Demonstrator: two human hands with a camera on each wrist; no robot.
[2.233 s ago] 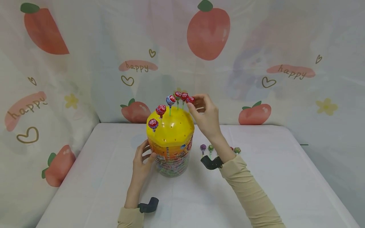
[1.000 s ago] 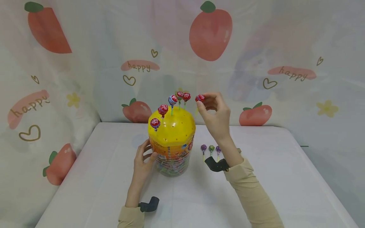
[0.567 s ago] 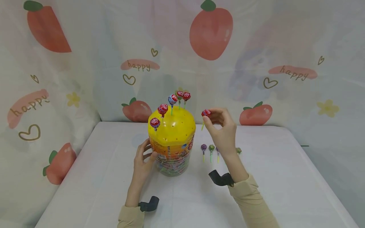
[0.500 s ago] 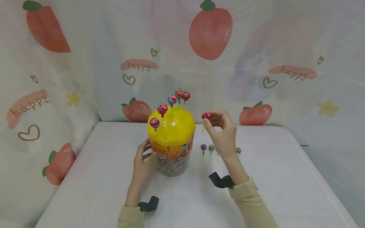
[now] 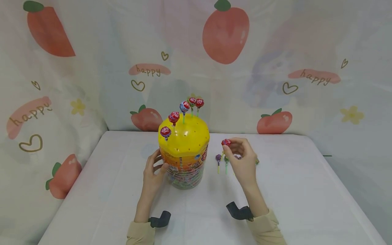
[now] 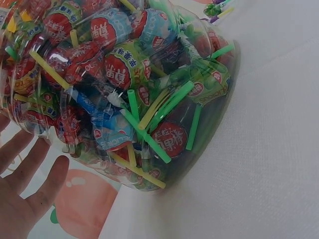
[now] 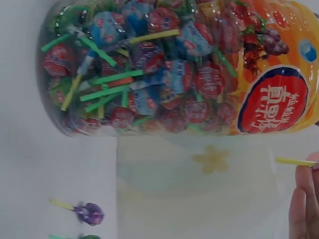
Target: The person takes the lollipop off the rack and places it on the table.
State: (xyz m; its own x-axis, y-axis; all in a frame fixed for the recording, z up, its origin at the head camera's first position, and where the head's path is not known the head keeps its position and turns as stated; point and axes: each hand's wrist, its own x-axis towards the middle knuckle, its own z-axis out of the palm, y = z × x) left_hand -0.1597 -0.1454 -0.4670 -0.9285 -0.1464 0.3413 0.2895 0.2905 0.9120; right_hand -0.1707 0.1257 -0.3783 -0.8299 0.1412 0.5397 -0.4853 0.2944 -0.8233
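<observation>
A clear jar (image 5: pixel 187 175) packed with wrapped lollipops stands upright on the table under a yellow lid (image 5: pixel 185 144) with small holes. My left hand (image 5: pixel 153 175) holds the jar's left side, thumb in front and fingers behind; in the left wrist view its fingertips lie along the clear wall. Several lollipops (image 5: pixel 174 117) stand by their sticks in the lid's left and back rim. To the right of the jar, my right hand (image 5: pixel 243 160) pinches a red-wrapped lollipop (image 5: pixel 226 142) near its head, the yellow stick (image 7: pixel 294 162) pointing down.
A row of loose lollipops lies right of the jar, a purple one (image 5: pixel 218 158) and a green one (image 5: pixel 226 164) among them. My right hand partly covers this row. The white table (image 5: pixel 107 204) meets a printed cloth backdrop (image 5: pixel 183 27) behind and at the sides.
My right hand has lifted the red lollipop away from the lid's back right edge and carried it right and down towards the loose row. The left hand stays on the jar.
</observation>
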